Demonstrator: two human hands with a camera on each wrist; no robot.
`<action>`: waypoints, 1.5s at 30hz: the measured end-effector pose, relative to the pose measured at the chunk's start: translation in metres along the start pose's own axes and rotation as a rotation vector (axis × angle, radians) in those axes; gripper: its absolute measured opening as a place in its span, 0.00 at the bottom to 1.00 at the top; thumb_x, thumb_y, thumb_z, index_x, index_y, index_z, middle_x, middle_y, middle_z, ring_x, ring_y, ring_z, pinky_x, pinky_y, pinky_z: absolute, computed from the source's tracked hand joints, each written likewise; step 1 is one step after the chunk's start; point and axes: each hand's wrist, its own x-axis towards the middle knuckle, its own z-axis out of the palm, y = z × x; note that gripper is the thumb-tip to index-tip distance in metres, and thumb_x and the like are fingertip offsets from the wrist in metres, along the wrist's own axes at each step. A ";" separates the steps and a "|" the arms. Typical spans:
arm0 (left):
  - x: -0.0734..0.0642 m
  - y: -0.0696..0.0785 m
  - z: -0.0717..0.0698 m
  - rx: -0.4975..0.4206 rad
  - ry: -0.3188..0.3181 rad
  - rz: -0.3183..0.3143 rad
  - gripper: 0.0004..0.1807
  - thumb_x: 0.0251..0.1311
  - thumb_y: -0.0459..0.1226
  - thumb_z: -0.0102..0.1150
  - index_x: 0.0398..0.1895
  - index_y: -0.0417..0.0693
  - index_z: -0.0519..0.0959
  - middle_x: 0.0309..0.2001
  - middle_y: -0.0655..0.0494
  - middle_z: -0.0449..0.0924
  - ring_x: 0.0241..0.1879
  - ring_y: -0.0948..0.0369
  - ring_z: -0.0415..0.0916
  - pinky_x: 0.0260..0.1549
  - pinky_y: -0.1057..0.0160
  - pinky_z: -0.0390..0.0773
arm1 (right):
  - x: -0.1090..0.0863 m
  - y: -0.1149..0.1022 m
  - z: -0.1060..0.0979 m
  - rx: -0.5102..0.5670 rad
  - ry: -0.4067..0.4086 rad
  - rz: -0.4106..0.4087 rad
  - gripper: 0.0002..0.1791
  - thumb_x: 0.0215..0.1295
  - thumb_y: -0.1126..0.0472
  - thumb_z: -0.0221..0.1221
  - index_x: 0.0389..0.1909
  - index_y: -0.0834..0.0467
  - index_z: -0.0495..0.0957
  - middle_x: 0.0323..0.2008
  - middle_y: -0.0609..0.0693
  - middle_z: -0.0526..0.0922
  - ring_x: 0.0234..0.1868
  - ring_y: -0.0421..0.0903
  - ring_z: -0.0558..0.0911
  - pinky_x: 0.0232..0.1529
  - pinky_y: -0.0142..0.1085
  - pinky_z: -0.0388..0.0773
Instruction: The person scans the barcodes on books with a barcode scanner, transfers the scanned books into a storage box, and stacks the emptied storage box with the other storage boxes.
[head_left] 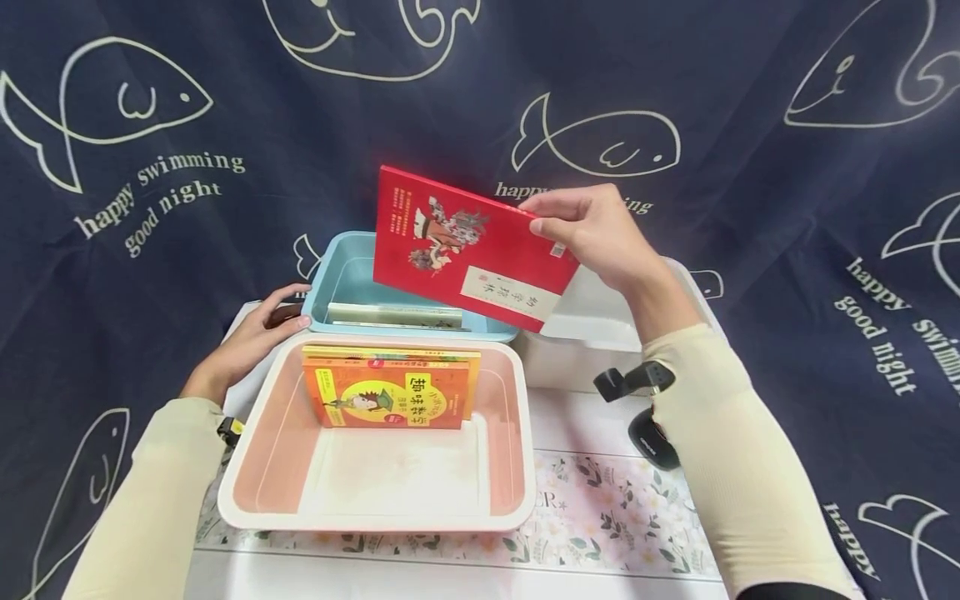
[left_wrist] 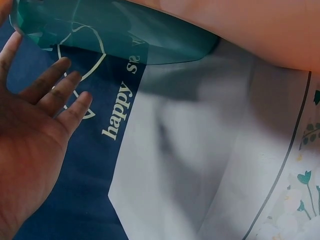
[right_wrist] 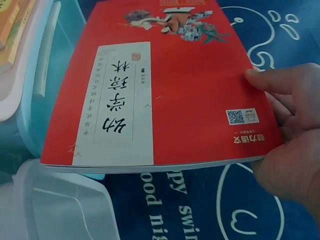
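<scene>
My right hand [head_left: 600, 237] pinches a red book [head_left: 450, 242] by its edge, thumb on the illustrated cover, and holds it tilted above the blue bin [head_left: 341, 267]. Close up in the right wrist view, the book [right_wrist: 190, 105] shows a white title panel and a QR code. At the blue bin's left corner, my left hand [head_left: 258, 337] rests its spread fingers near the rim; the left wrist view shows this hand [left_wrist: 37, 130] with its fingers extended. Inside the blue bin, books [head_left: 393, 315] stand on edge along the near side.
Nearest me sits a pink bin [head_left: 281, 467] with orange and yellow books [head_left: 390, 396] upright at its far wall. A white bin [head_left: 600, 312] stands at the back right. Under them is a white table with a floral strip [head_left: 600, 508]; dark fish-print cloth [head_left: 300, 142] hangs behind.
</scene>
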 end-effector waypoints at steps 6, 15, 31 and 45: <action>0.002 0.000 -0.001 -0.011 -0.006 0.013 0.37 0.73 0.50 0.57 0.80 0.64 0.54 0.74 0.38 0.61 0.72 0.41 0.59 0.65 0.38 0.64 | 0.019 -0.002 0.015 0.022 -0.026 -0.002 0.15 0.68 0.61 0.66 0.54 0.53 0.86 0.46 0.51 0.88 0.44 0.52 0.86 0.42 0.43 0.84; 0.000 -0.002 -0.001 -0.013 -0.001 0.006 0.36 0.73 0.50 0.57 0.79 0.64 0.55 0.73 0.39 0.62 0.72 0.43 0.60 0.64 0.45 0.68 | 0.047 0.006 0.041 0.056 -0.041 0.001 0.14 0.68 0.60 0.66 0.53 0.53 0.86 0.45 0.49 0.88 0.44 0.50 0.86 0.45 0.43 0.83; 0.000 0.000 0.001 -0.034 -0.006 0.017 0.37 0.72 0.49 0.58 0.79 0.62 0.54 0.73 0.38 0.61 0.72 0.42 0.59 0.65 0.37 0.63 | 0.059 0.038 0.066 0.046 -0.035 0.100 0.14 0.68 0.61 0.65 0.54 0.52 0.85 0.46 0.47 0.87 0.45 0.47 0.84 0.47 0.42 0.82; 0.000 -0.002 0.000 -0.040 -0.016 0.004 0.37 0.73 0.49 0.56 0.80 0.64 0.52 0.74 0.36 0.59 0.72 0.40 0.58 0.65 0.36 0.64 | 0.054 0.050 0.095 0.024 -0.128 0.082 0.12 0.68 0.63 0.65 0.50 0.50 0.87 0.42 0.44 0.88 0.44 0.48 0.84 0.47 0.43 0.82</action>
